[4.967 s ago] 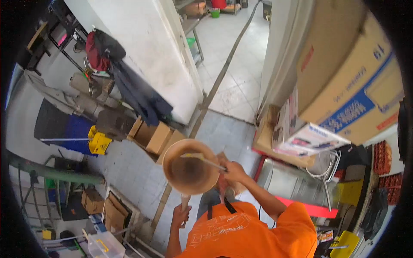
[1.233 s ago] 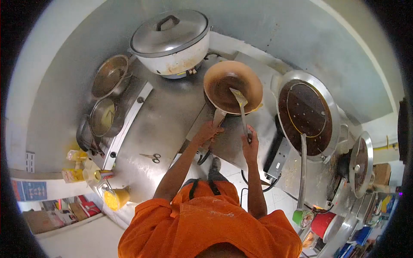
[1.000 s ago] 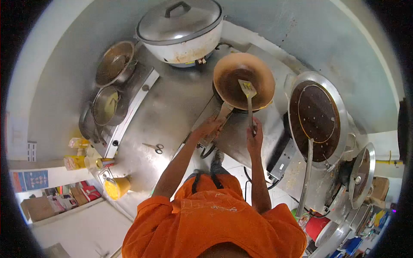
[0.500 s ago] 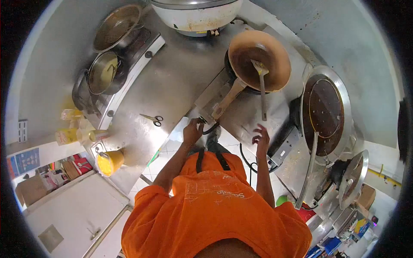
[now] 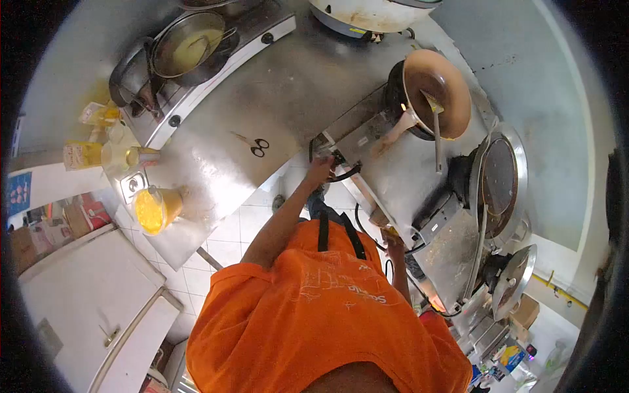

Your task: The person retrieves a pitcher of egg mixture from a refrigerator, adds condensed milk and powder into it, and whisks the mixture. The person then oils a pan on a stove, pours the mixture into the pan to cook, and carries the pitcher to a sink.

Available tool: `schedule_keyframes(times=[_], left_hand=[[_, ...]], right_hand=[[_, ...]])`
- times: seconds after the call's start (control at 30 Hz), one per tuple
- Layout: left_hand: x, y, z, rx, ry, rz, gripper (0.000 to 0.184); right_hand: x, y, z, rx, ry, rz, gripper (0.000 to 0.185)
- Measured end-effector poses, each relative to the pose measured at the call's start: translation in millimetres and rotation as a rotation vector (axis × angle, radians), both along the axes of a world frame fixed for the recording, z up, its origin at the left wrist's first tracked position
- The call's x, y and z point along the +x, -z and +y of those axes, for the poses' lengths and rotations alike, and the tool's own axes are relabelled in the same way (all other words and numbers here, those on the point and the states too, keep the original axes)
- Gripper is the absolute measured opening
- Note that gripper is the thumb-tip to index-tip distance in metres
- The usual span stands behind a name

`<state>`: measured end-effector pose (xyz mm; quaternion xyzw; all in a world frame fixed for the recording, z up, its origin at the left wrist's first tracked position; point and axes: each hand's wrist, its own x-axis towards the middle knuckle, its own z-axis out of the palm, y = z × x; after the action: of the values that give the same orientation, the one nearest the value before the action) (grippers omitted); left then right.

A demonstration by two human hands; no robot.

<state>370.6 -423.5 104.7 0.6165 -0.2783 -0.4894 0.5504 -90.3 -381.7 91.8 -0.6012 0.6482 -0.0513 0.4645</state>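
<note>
My left hand (image 5: 319, 171) is at the front of the stove (image 5: 357, 139), its fingers closed around a dark control knob (image 5: 337, 158). A black hose (image 5: 346, 174) curves just beside that hand. On the burner sits a brown frying pan (image 5: 458, 78), its handle pointing toward me. A spatula (image 5: 438, 141) rests in the pan, its handle out over the near rim. A small bright orange spot shows at the pan's left edge, by the handle. My right hand (image 5: 395, 249) is low at the counter's front edge, near a small yellowish-brown thing (image 5: 392, 232); its fingers are mostly hidden.
Scissors (image 5: 255, 145) lie on the steel counter (image 5: 262, 98). A yellow-filled container (image 5: 157, 209) stands at the left corner. A pot (image 5: 190, 49) sits on the left stove. At right are a large wok (image 5: 501, 180) with a long handle and a lid (image 5: 514, 281).
My right hand has dropped from above the counter to its front edge. My left hand stays at the knob. The view has shifted, and the orange spot by the pan has appeared.
</note>
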Motion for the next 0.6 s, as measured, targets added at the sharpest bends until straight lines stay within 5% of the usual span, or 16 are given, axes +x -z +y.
schedule_keyframes(times=[0.07, 0.23, 0.37, 0.53, 0.6], left_hand=[[4.3, -10.7, 0.6, 0.055, 0.008, 0.135, 0.045], [-2.6, 9.3, -4.5, -0.090, -0.037, -0.497, 0.037], [-4.4, 13.9, -2.9, 0.005, 0.012, -0.509, 0.034], [-3.5, 10.4, -14.9, 0.140, 0.133, -0.546, 0.027], [-12.8, 5.9, -10.2, 0.042, -0.044, -0.804, 0.022]], right_hand=[[18.4, -24.3, 21.0, 0.145, 0.166, 0.019, 0.022], [56.4, -55.5, 60.5, 0.066, 0.138, -0.025, 0.025], [92.7, -78.4, 65.4, 0.085, 0.103, -0.094, 0.026], [151.9, -118.3, 17.2, 0.062, 0.134, -0.298, 0.032], [192.8, -140.5, -25.1, -0.098, 0.077, -0.342, 0.037]])
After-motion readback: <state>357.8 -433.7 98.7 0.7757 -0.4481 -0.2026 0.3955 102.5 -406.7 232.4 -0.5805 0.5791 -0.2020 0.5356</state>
